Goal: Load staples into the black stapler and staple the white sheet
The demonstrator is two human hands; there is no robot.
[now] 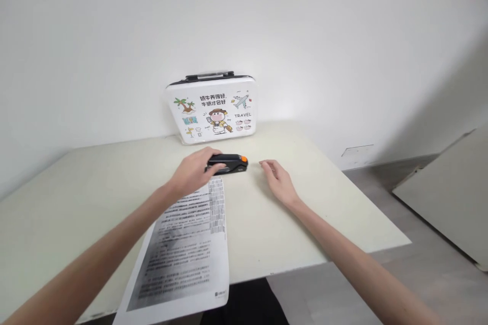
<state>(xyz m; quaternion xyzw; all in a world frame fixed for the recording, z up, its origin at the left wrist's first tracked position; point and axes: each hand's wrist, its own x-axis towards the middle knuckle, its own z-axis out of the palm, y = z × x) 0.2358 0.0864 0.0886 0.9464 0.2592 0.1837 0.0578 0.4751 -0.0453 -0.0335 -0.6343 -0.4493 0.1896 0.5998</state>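
A black stapler with an orange tip is held in my left hand, its nose towards the right. My fingers go over its top and the thumb lies along the near side. Below that hand lies a printed sheet of paper, whose lower end reaches past the table's front edge. Just right of the stapler and apart from it is my right hand. Its fingers are curled in towards the thumb, and anything small between them is too fine to make out.
Against the wall at the back stands a white cartoon-printed case with a black handle. The pale table ends on the right above a grey floor. A light panel leans at far right.
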